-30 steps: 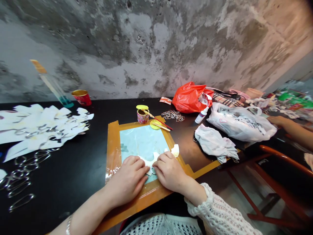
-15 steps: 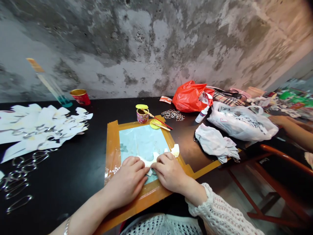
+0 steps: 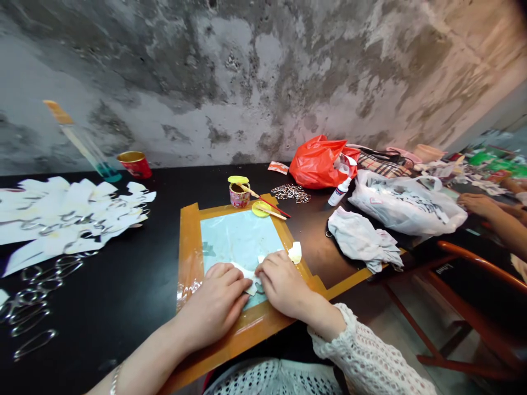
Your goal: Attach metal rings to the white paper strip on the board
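Both hands press flat on a white paper cutout at the near edge of the taped blue mat: left hand and right hand, fingers together. It looks like smoothing-down; next likely needs even pressure. Beyond stands a glue pot.

A crumpled red plastic bag lies at the wall, near a small white glue bottle. A red metal cup stands far left, beyond scattered white paper cut-outs.
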The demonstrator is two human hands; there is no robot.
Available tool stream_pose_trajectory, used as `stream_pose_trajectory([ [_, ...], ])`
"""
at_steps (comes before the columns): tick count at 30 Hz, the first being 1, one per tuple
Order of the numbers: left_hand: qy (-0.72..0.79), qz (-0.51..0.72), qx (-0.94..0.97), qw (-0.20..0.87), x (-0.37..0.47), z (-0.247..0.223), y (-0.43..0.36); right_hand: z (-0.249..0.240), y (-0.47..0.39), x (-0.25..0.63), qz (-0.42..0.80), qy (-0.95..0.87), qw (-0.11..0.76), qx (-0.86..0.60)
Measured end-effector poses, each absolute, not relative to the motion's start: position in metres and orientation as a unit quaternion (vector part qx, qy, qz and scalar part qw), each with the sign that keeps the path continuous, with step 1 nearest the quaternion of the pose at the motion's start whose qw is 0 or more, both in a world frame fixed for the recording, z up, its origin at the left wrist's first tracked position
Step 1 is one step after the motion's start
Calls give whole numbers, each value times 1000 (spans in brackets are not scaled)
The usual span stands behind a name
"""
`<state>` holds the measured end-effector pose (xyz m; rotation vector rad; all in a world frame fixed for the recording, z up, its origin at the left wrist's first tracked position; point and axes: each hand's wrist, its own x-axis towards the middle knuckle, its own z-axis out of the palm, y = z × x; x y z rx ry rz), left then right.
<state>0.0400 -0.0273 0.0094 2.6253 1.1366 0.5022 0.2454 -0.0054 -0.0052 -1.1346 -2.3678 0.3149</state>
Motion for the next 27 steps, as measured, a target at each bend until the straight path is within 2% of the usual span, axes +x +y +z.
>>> stream_pose_trajectory([
  [3, 400, 187, 890, 117, 38, 8, -27, -6, -7, 250, 159, -833, 297, -438],
  [8, 421, 208, 876, 109, 33, 7, -24, -9, -10, 253, 165, -832, 297, -439],
  [13, 423, 199, 878, 105, 33, 8, -23, -11, -12, 251, 194, -815, 337, -429],
  [27, 434, 147, 882, 115, 34, 10, -23, -10, -5, 240, 213, -851, 280, -389],
])
